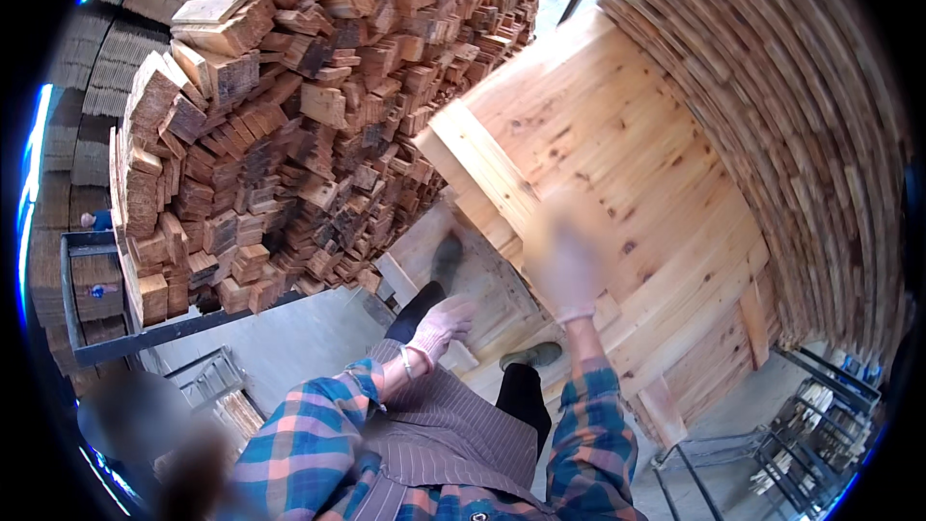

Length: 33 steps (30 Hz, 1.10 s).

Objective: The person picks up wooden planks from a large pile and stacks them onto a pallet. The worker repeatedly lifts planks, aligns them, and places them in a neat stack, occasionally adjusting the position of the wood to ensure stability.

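In a pale work glove, my left hand [442, 326] hovers in front of my striped apron [424, 425], its fingers loosely bent and nothing visible in them. My right hand [571, 280], also gloved, reaches forward over a stack of wide knotty wooden panels [666, 183]. A blur covers its fingers, so whether it grips or only touches the panel's near side is hidden. Along the top panel's left edge runs a lighter wooden strip [487, 159]. More boards [492, 304] lie low by my shoes, left of the stack.
A tall heap of short wood offcuts [289, 135] rises at the left on a dark metal-framed cart [183, 328]. Stacked long boards [791, 116] curve along the right side. A metal rack [805, 434] with wood pieces stands lower right. A blurred dark shape [135, 415] is lower left.
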Motion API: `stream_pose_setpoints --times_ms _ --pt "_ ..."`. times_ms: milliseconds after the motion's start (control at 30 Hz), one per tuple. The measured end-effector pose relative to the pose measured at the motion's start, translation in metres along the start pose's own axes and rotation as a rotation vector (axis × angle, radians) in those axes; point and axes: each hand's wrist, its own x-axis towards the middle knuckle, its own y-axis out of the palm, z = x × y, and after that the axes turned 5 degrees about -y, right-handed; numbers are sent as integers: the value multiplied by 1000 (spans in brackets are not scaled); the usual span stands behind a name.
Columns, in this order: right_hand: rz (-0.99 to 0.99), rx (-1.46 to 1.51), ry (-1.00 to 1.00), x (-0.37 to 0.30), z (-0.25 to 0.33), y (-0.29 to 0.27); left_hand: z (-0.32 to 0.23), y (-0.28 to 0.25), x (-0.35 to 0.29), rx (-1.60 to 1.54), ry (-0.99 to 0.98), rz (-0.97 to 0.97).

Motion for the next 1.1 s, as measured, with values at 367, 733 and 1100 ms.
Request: stream_pose_setpoints --times_ms 367,733,1100 --pt "-46 -123 -107 -19 9 14 -47 -14 -54 32 242 -236" --pt "284 218 -136 99 148 -25 -130 20 -181 60 944 -204" --pt "231 101 -530 249 584 -254 -405 28 -401 1057 1617 -1781"
